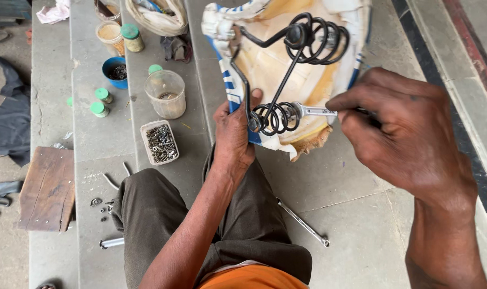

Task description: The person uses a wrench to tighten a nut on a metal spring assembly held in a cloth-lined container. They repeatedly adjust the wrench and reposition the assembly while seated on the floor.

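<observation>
Fingers (340,104) on one spanner (314,111), two springs (275,118).

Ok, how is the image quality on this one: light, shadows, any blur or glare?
Head view: soft, even daylight with only faint shadows and no glare; left hand, coil spring and wrench are sharp; the close right hand looms large and slightly soft; the step edges splay out toward the frame sides.

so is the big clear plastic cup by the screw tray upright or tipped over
Upright. The clear plastic cup stands on its base on the concrete step, its round open mouth facing up, just above the tray of screws. It looks almost empty.
</observation>
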